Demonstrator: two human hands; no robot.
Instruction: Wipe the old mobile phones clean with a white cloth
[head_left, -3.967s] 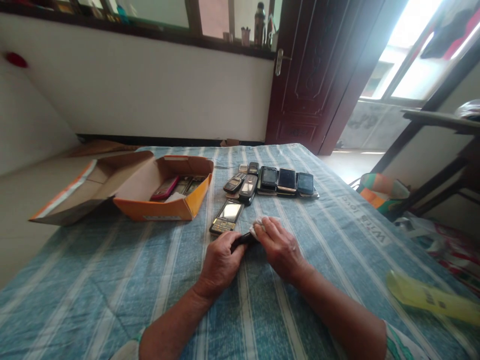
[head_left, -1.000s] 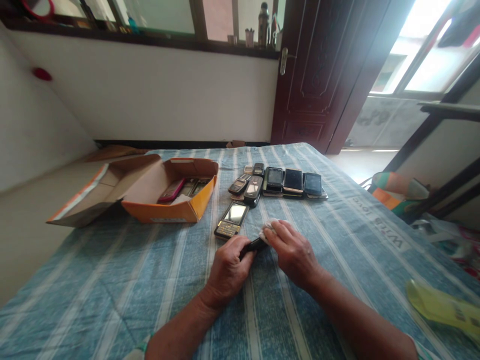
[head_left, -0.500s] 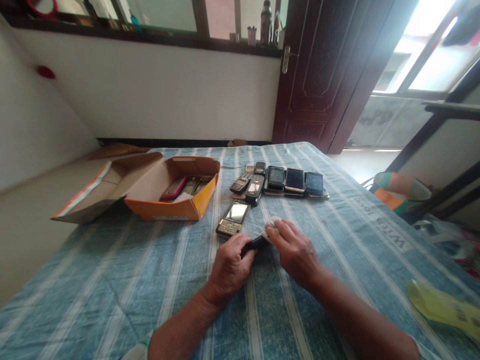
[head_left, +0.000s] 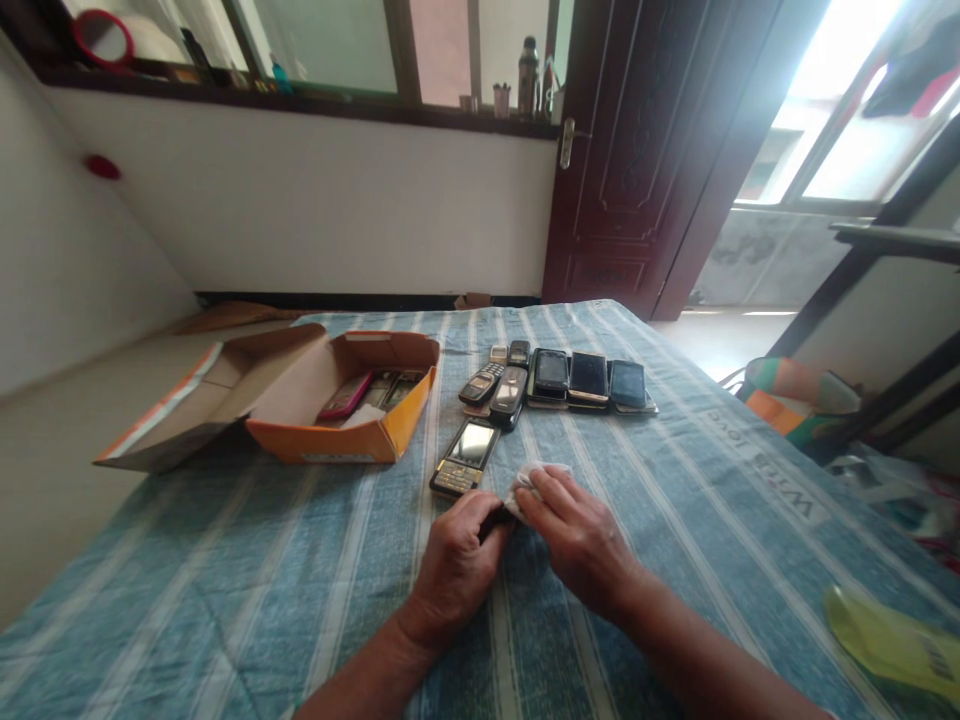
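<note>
My left hand (head_left: 457, 560) is closed around one end of a black mobile phone (head_left: 493, 521), most of which is hidden by my fingers and a cloth. In my right hand (head_left: 581, 540) a crumpled white cloth (head_left: 519, 492) is pressed against the phone's other end. Just beyond my left hand lies a phone with gold keys (head_left: 465, 456), its screen up. Farther back, a keypad phone (head_left: 481, 383) and a dark phone (head_left: 510, 395) lie side by side. A row of touchscreen phones (head_left: 589, 379) sits to their right.
An open orange cardboard box (head_left: 322, 444) holding several phones, one of them a pink phone (head_left: 346, 396), stands at the left on the striped blue cloth (head_left: 262, 600). A yellow bag (head_left: 892, 640) lies at the right edge. A dark red door (head_left: 637, 200) is behind.
The cloth in my right hand has slid along the phone toward my left hand, covering more of it. The view has tilted up slightly, so everything appears lower.
</note>
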